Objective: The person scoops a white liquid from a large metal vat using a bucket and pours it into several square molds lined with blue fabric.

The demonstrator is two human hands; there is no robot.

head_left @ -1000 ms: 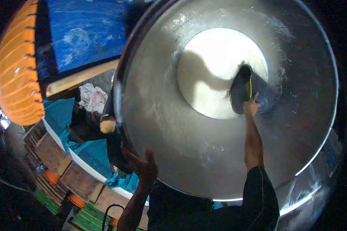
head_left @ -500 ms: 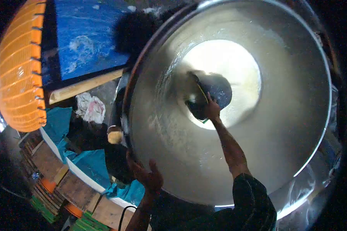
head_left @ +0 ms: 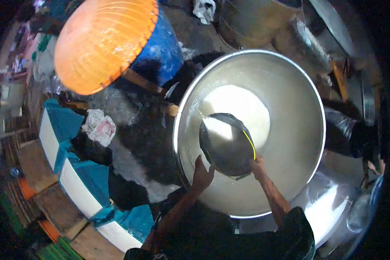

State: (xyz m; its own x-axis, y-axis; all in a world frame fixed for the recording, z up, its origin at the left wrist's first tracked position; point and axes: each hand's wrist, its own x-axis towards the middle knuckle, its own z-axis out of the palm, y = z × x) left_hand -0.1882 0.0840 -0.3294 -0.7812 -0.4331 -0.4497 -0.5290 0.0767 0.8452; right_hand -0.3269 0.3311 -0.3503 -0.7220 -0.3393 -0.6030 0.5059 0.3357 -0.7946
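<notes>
A dark round container (head_left: 229,151) with a yellow strip on its right side hangs over the large metal vat (head_left: 297,125), with pale liquid (head_left: 242,100) showing in the vat beyond it. My right hand (head_left: 259,168) is closed on the container's right edge beside the yellow strip. At the container's lower left is my left hand (head_left: 202,175), thumb and fingers apart, near or against its side; whether it bears any weight I cannot tell.
An orange mesh basket (head_left: 104,43) stands at the upper left over a blue barrel (head_left: 162,52). White boxes lined with teal sheeting (head_left: 80,188) run along the lower left. A crumpled cloth (head_left: 99,127) lies on the floor. At the right edge, part of another person's hand (head_left: 372,167) shows.
The dark container has come up out of the vat's middle towards me, held in my right hand. My left hand has moved from outside the vat's rim to the container's side. The view has shifted.
</notes>
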